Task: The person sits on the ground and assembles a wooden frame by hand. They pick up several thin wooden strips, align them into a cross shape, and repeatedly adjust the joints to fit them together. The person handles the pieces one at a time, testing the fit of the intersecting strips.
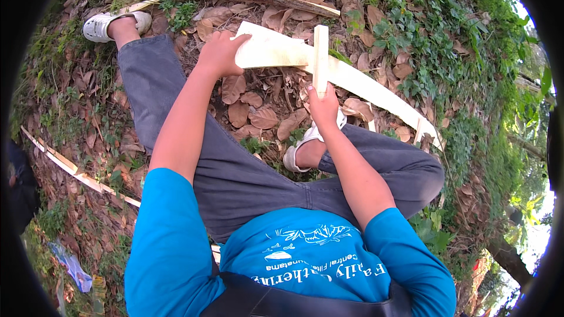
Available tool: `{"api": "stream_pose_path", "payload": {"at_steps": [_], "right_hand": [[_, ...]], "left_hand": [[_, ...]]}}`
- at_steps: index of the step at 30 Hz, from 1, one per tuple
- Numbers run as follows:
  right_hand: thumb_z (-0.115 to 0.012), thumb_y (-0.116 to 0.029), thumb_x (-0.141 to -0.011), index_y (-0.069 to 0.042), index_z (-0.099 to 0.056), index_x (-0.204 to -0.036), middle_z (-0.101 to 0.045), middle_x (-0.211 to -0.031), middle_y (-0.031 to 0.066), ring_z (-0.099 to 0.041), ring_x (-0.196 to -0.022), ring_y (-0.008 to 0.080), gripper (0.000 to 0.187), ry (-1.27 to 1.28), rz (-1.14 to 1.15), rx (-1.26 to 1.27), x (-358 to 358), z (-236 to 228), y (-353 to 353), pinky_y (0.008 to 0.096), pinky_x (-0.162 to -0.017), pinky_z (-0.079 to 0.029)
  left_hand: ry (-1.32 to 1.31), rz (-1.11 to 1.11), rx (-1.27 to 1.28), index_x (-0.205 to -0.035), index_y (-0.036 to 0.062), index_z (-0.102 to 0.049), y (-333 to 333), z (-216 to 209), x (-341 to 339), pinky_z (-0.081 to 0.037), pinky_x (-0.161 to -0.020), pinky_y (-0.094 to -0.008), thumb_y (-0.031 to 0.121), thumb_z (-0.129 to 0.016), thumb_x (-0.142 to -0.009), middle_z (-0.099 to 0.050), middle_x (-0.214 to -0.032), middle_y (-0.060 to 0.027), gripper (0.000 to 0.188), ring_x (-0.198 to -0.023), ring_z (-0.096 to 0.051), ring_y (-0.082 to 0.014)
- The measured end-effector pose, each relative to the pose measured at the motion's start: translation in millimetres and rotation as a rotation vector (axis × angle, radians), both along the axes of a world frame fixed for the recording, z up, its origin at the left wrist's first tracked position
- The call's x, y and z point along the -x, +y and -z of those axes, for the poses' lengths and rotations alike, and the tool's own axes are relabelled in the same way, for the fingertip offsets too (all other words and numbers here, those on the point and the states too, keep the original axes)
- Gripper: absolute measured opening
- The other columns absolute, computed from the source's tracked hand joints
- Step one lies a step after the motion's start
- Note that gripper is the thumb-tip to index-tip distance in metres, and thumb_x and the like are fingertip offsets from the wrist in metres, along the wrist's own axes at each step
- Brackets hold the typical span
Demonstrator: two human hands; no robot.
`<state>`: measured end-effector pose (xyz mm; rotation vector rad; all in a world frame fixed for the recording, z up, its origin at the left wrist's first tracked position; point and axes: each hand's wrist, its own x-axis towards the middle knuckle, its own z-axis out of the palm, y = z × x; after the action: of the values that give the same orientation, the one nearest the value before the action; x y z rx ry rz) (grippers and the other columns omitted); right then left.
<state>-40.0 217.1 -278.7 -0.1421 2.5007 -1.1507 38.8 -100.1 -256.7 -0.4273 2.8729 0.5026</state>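
A long pale wooden board (273, 48) stretches from my left hand toward the right, narrowing and bending away past my right knee. My left hand (221, 54) grips its broad end, fingers on the far edge and thumb on the near corner. In front of my right leg, my right hand (323, 107) is closed around the lower end of a short square wooden stick (321, 53). That stick points away from me and crosses over the board. Whether the two pieces touch, I cannot tell.
A bark-edged wood strip (276, 0) lies beyond the board. Another thin strip (76, 171) is on the ground at left, with a bluish plastic piece (76, 270) nearer. Dry leaves (264, 117) and green plants (411, 29) surround my legs. A tree trunk (509, 258) stands at right.
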Motion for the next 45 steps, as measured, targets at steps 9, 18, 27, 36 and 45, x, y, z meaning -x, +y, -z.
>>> {"api": "stream_pose_path", "payload": {"at_steps": [9, 18, 27, 36, 45], "right_hand": [[-0.066, -0.023, -0.098, -0.002, -0.055, -0.131, -0.07, -0.089, 0.0113, -0.067, -0.06, 0.014, 0.04, -0.105, 0.004, 0.221, -7.4, -18.5, -19.3, 0.0301, -0.055, -0.054], [-0.064, -0.021, -0.097, -0.002, -0.053, -0.135, -0.07, -0.086, 0.0105, -0.067, -0.067, 0.0178, 0.044, -0.019, -0.026, 0.19, -1.3, -22.0, -12.0, 0.0344, -0.068, -0.053], [-0.066, -0.028, -0.095, -0.004, -0.054, -0.137, -0.07, -0.114, 0.0216, -0.068, -0.107, 0.0354, 0.049, -0.042, -0.073, 0.089, -5.6, -6.6, -3.1, 0.0425, -0.093, -0.051], [-0.064, -0.029, -0.095, -0.005, -0.053, -0.138, -0.069, -0.116, 0.0222, -0.067, -0.109, 0.0364, 0.05, 0.018, -0.038, 0.165, -2.7, -28.7, -11.4, 0.0437, -0.094, -0.05], [-0.065, -0.03, -0.095, -0.003, -0.056, -0.135, -0.069, -0.119, 0.0222, -0.066, -0.113, 0.0362, 0.05, -0.038, -0.111, 0.065, -9.3, -23.8, -2.6, 0.0427, -0.097, -0.049]], "left_hand": [[0.008, -0.013, 0.14, -0.147, 0.0269, -0.05, 9.9, -29.8, -41.7, -0.054, -0.096, -0.0442, 0.038, -0.088, -0.061, -0.055, -0.129, -0.0123, 0.095, -0.123, -0.053, -0.0327], [-0.206, -0.171, -0.191, -0.147, 0.0234, -0.052, 10.9, -22.0, -49.9, -0.054, -0.095, -0.0461, 0.058, -0.086, -0.058, -0.069, -0.116, -0.0159, 0.101, -0.113, -0.067, -0.0334], [-0.166, -0.032, 0.079, -0.135, 0.019, -0.053, 31.5, -35.3, -43.9, -0.058, -0.081, -0.048, 0.055, -0.085, -0.058, -0.069, -0.103, -0.0157, 0.091, -0.095, -0.07, -0.0372], [-0.074, -0.075, 0.101, -0.139, 0.0201, -0.055, 51.2, -46.1, -50.8, -0.059, -0.076, -0.0456, 0.054, -0.087, -0.056, -0.066, -0.104, -0.017, 0.095, -0.089, -0.07, -0.0353], [-0.121, -0.109, 0.055, -0.136, 0.0187, -0.055, 64.9, -59.6, -45.2, -0.058, -0.077, -0.047, 0.056, -0.084, -0.059, -0.069, -0.101, -0.0173, 0.091, -0.091, -0.071, -0.0366]]}}
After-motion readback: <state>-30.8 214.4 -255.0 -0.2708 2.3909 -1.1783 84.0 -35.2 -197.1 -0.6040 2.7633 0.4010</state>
